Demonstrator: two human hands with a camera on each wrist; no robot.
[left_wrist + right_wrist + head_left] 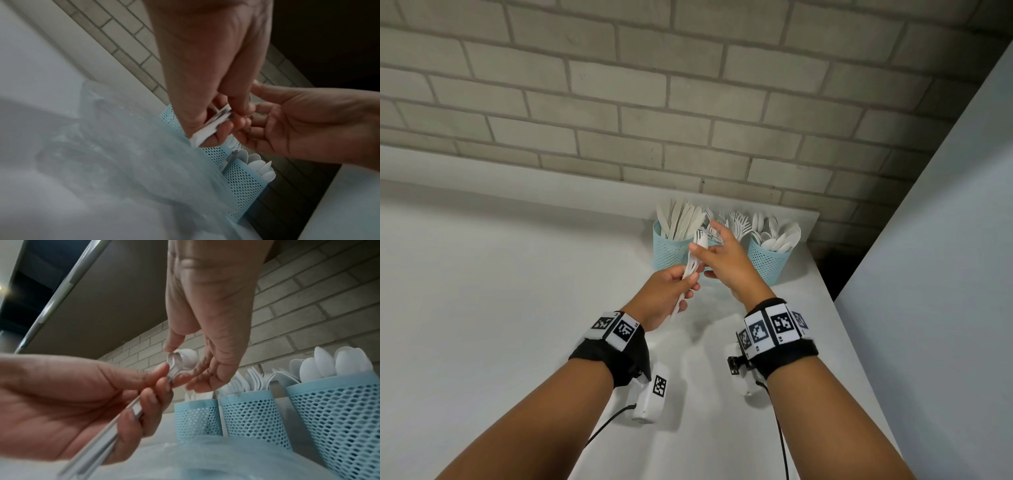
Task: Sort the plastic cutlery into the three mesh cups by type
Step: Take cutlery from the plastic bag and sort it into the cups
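White plastic cutlery (690,270) (apparently several pieces) sat gripped in the left hand (666,294); the right hand (726,260) pinched its top.

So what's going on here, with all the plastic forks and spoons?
A person is sorting white plastic cutlery into three light-blue mesh cups standing against a brick wall: knives in the left one, forks in the middle, spoons on the right. The left hand grips a small bunch of cutlery by the handles, while the right hand pinches the top of one piece to pull it free.
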